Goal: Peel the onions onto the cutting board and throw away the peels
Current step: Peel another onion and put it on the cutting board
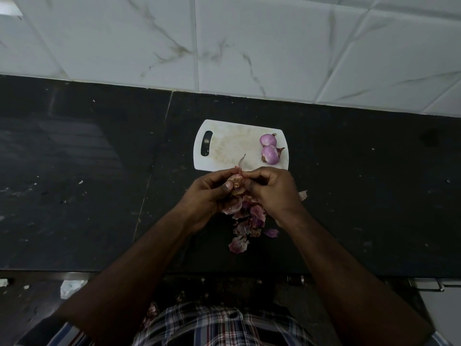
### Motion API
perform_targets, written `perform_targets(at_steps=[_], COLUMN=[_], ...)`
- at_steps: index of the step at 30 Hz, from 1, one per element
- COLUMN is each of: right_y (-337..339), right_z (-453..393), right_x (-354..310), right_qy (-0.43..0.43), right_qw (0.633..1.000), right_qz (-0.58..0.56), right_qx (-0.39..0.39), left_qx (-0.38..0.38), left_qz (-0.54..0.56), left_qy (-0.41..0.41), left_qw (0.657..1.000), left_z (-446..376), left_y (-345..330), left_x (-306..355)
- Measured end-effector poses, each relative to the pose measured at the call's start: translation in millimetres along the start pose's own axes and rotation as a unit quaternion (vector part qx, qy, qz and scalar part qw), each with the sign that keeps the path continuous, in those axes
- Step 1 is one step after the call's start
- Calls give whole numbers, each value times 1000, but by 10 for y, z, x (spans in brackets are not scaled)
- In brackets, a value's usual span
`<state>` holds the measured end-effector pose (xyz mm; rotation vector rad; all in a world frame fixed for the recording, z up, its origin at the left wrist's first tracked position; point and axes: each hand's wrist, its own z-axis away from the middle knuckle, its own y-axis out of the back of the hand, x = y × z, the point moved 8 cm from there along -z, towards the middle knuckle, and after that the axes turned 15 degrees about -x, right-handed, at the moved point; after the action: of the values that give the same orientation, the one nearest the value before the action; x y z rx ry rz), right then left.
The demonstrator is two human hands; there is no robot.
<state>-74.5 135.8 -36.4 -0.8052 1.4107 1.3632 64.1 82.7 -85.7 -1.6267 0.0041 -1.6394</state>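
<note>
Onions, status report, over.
Both hands, left and right, gripping an onion, mid-peel. Two peeled onions on board. Peels piled on counter, not yet binned. Nothing in the way.

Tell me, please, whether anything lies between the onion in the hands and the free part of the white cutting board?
Nothing visible does. The half-peeled onion, gripped by the left hand and right hand, is just at the near edge of the white plastic cutting board. The two peeled purple onions sit at its right end, leaving the middle bare.

Left hand (207, 193) and right hand (272, 188) grip onion (235, 182) at cutting board (224, 146) near edge; two peeled onions (269, 148) on board; peels (245, 226) on table (87, 171).
</note>
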Motion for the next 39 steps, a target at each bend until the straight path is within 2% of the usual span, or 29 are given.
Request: perform_targets(at_steps=[3, 7, 9, 19, 24, 27, 31, 39], right_y=[35, -47, -64, -85, -73, -36, -73, -42], right_z=[-15, -2, 10, 41, 75, 86, 100, 117], right_x=[25, 30, 23, 105, 168, 171, 81, 43], right_qy=[-1, -1, 16, 27, -11, -8, 8, 20], right_qw=[1000, 998, 999, 989, 986, 994, 999, 996], right_qz=[19, -9, -1, -143, -164, -99, -28, -82], right_qx=[2, -61, -48, -30, 14, 37, 17, 32], left_qx=[-7, -8, -6, -3, 13, 28, 31, 29], left_qz=[-11, -21, -22, 11, 27, 34, 28, 54], left_qy=[4, 8, 3, -5, -4, -13, -13, -9], left_qw=[1000, 1000, 1000, 1000, 1000, 999, 999, 998], left_z=[4, 16, 14, 45, 75, 86, 96, 115], left_y=[6, -9, -12, 44, 61, 78, 87, 97], left_x=[-1, 11, 11, -27, -40, -32, -9, -4])
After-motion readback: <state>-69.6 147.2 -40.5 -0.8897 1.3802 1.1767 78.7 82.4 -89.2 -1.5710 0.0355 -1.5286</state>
